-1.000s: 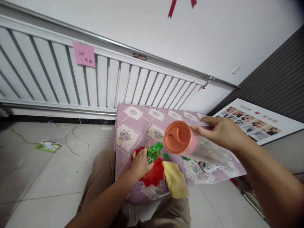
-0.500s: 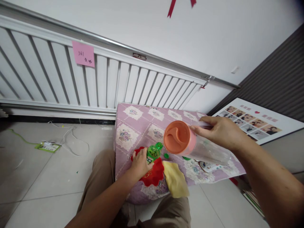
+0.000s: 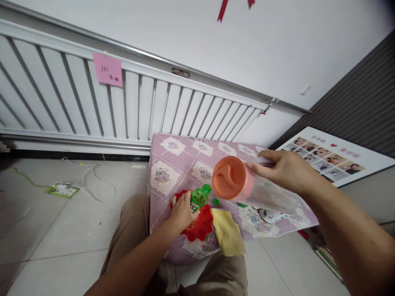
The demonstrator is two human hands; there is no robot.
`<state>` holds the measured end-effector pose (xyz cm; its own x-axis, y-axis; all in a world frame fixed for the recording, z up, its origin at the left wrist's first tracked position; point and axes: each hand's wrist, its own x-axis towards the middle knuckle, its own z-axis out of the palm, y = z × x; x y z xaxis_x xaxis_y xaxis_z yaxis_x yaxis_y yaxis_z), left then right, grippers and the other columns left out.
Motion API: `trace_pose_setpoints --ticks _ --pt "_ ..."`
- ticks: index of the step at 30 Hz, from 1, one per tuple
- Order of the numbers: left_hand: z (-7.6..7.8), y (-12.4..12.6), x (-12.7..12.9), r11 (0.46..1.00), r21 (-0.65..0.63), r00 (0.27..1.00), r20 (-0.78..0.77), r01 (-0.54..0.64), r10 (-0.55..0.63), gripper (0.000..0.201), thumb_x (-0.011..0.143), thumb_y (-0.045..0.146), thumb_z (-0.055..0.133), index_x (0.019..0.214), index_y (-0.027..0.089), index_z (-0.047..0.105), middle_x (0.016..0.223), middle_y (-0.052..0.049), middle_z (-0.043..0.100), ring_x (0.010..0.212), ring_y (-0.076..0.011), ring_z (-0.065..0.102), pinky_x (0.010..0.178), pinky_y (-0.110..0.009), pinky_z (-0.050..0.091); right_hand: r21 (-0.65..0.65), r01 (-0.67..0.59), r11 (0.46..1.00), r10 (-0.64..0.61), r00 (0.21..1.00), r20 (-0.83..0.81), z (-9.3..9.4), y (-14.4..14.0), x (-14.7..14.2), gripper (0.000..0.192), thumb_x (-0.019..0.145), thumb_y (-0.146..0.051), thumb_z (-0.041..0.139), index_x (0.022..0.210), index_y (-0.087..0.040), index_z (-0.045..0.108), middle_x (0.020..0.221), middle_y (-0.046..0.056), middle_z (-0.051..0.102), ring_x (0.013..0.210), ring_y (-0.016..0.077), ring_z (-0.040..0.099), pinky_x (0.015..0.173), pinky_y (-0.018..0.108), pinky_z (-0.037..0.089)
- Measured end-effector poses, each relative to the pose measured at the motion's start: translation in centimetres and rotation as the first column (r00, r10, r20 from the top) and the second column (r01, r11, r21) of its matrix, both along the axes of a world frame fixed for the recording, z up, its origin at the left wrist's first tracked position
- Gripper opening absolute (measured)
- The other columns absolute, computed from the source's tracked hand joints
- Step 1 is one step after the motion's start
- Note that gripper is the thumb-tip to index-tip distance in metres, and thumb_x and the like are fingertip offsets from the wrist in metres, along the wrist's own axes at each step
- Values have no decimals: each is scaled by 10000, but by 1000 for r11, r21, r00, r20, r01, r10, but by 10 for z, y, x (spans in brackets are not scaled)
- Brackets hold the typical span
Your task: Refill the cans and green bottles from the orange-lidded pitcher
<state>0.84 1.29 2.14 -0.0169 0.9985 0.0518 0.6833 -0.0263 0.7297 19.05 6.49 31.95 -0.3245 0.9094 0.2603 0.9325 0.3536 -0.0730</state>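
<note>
My left hand (image 3: 182, 210) is wrapped round a small green bottle (image 3: 200, 196), which stands uncapped over a red scalloped dish (image 3: 202, 226). In my right hand (image 3: 285, 170) is the handle of a clear pitcher (image 3: 271, 195) with an orange lid (image 3: 228, 179). The pitcher is tilted nearly flat, its lid end pointing left, close to the bottle's mouth. A green cap (image 3: 216, 202) lies on the cloth between them. Beside the dish a yellow cloth (image 3: 228, 232) hangs over the table's near edge. I cannot make out any liquid flowing.
A purple flowered tablecloth (image 3: 173, 164) covers the low table. Partly behind the pitcher lies a whitish printed item (image 3: 270, 216). A white radiator (image 3: 185, 111) runs along the wall behind. On the left floor are a power strip (image 3: 61, 190) and white cables; a framed photo board (image 3: 367, 154) leans at right.
Hardly anything differs. Both hands keep their hold on the bottle and the pitcher; the view has shifted very slightly.
</note>
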Motion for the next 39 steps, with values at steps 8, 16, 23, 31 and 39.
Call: trace_pose_setpoints --ticks 8,16,23,31,39 --pt "3 0 -2 1000 -29 1000 16 12 -12 705 780 294 748 1397 253 409 1430 -120 588 1372 -303 503 1219 -534 223 -22 3 1000 -4 1000 -4 -1 2 0 589 703 -797 546 562 -244 401 493 -58 318 504 117 305 499 291 262" --pt "0 -1 -1 1000 8 1000 13 2 -2 710 778 295 743 1401 238 406 1429 -119 586 1376 -297 500 1214 -516 250 -23 -6 1000 5 1000 -16 0 1 0 585 713 -771 553 546 -242 367 496 -62 309 514 112 297 495 285 247" --pt "2 0 -2 1000 -26 1000 0 14 -14 707 786 297 738 1406 238 404 1441 -129 579 1377 -301 499 1226 -527 221 -3 -19 1000 19 1000 -18 3 -1 -3 646 685 -856 530 553 -241 383 494 -58 305 495 113 296 496 277 249" --pt "2 -2 -2 1000 4 1000 4 6 -6 699 791 298 739 1403 231 408 1422 -122 591 1371 -296 507 1225 -518 238 -3 6 1000 -6 1000 -12 4 -2 -3 563 698 -758 544 539 -242 381 493 -56 307 501 112 299 496 282 258" --pt "-2 -1 -1 1000 14 1000 -8 -2 2 715 789 297 741 1411 211 400 1429 -136 586 1381 -301 500 1228 -527 232 -12 1 1000 -2 1000 -6 5 -1 -4 552 702 -742 548 542 -242 376 493 -57 309 502 110 301 491 283 261"
